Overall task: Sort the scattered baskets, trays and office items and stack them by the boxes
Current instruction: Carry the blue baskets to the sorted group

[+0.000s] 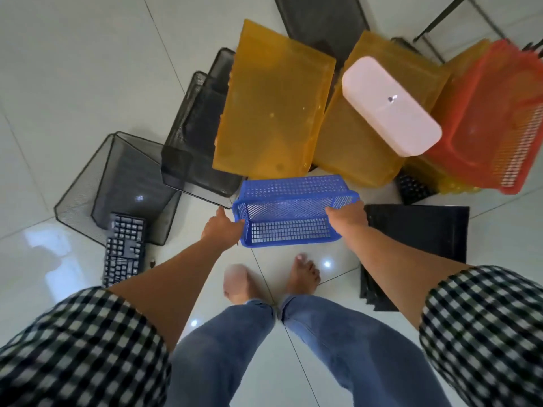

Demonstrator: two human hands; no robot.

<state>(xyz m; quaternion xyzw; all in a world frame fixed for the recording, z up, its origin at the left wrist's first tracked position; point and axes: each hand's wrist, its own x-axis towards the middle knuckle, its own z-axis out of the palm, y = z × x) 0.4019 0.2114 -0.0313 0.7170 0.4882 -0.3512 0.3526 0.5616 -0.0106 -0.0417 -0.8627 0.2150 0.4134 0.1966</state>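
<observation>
A blue perforated plastic basket (289, 212) hangs above the tiled floor in front of me, tipped so its open side faces me. My left hand (221, 229) grips its left rim and my right hand (348, 220) grips its right rim. Beyond it lie two amber plastic trays (273, 104) upside down, a pale pink lid (390, 105) resting on the right one, and a red slotted basket (496, 118) at the far right. Black wire mesh trays (194, 133) and a mesh basket (117, 183) lie to the left.
A black keyboard (125, 249) leans out of the left mesh basket. A stack of black flat trays (426, 230) lies on the floor at my right. My bare feet (304, 273) stand just under the blue basket. A dark mesh tray (320, 22) and chair legs (446, 16) are at the back.
</observation>
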